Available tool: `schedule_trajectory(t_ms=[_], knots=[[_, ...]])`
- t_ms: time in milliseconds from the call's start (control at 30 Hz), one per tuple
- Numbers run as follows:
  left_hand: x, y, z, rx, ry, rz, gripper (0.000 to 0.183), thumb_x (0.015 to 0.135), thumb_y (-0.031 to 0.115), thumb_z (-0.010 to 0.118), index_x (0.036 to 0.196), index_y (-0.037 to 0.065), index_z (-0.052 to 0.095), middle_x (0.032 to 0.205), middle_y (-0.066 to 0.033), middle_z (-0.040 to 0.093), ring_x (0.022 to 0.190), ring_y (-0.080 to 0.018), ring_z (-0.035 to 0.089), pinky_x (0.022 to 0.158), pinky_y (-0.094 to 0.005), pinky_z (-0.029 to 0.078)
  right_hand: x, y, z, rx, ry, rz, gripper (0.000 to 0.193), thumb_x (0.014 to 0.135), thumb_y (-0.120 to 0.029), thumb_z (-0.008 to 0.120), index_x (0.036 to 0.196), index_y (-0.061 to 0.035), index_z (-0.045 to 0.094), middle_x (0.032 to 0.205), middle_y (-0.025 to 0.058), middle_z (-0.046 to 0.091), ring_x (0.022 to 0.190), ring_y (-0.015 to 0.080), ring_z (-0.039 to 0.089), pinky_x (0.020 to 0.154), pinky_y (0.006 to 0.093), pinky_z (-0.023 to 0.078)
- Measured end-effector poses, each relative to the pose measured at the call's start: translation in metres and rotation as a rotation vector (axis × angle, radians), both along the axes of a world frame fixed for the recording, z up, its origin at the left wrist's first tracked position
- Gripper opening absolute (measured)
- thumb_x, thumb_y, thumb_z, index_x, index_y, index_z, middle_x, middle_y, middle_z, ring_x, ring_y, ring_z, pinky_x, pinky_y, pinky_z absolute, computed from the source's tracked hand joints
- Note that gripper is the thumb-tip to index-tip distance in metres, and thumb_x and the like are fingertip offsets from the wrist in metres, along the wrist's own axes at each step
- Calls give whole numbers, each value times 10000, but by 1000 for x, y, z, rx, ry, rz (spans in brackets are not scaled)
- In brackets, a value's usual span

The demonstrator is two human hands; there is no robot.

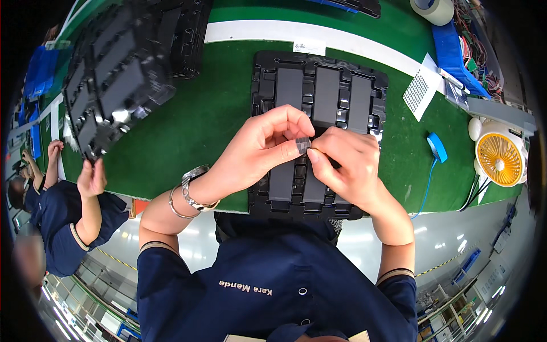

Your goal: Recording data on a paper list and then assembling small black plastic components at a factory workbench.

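Note:
My left hand (265, 139) and my right hand (348, 162) meet over a black moulded tray (263, 68). A small grey checked piece (302, 145) lies across the tip of my left thumb; whether it is wrapped around or held there I cannot tell. My left fingers are curled in above that thumb. Right thumb and forefinger are pinched together beside the piece, and what is between them is too small to make out. Under my hands, long flat dark grey blocks (327, 94) sit side by side in the tray's slots, partly covered by my hands.
At left, a co-worker's hand (92, 178) grips a tilted black tray (119, 80). To the right are a yellow-and-white fan (499, 161), a blue round device on a cable (437, 147), a dotted sheet (420, 91) and a blue bin (456, 54). A tape roll (434, 10) stands behind.

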State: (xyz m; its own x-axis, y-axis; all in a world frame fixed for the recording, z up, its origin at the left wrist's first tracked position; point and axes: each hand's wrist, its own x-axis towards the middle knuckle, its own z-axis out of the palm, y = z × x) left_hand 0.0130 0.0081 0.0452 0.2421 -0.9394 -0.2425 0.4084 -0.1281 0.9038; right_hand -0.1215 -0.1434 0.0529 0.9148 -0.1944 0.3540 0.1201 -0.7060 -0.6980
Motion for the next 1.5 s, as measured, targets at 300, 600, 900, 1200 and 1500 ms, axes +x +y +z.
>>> schedule_trajectory(t_ms=[300,600,900,1200,1500], knots=[[-2,-6,4,-4,-248,99,157,966,117,574,1101,37,565,948,-5,587,889,-79,561,809,-241,454,-1,-24,8,317,-9,-250,150,892,-86,632,773,5,626,642,36,563,552,89,514,512,249,398],[-10,-28,0,-26,-1437,50,466,785,113,722,1212,39,550,1267,-119,518,1273,-326,455,1045,-445,410,9,-43,-10,937,137,-395,254,982,-207,564,796,-49,635,657,-43,535,572,9,407,494,197,261],[-7,-47,4,110,-1641,24,570,706,264,796,1188,54,578,1307,-111,518,1267,-305,448,1025,-437,398,15,-34,-11,848,69,-362,263,969,-185,569,771,-20,622,637,-37,510,590,39,442,534,223,316],[0,-50,11,-2,-1525,136,438,759,299,759,1104,63,626,1178,-50,609,1105,-221,580,830,-354,520,12,-34,-12,1002,51,-428,264,976,-240,559,800,-56,630,613,-50,468,517,13,333,456,206,196],[-3,-63,-6,22,53,109,824,941,64,512,1542,13,-50,1123,-160,677,931,-199,701,743,-261,545,8,-45,-1,1003,-124,-454,265,980,-245,557,799,-57,604,619,-52,450,484,0,297,433,189,170]])
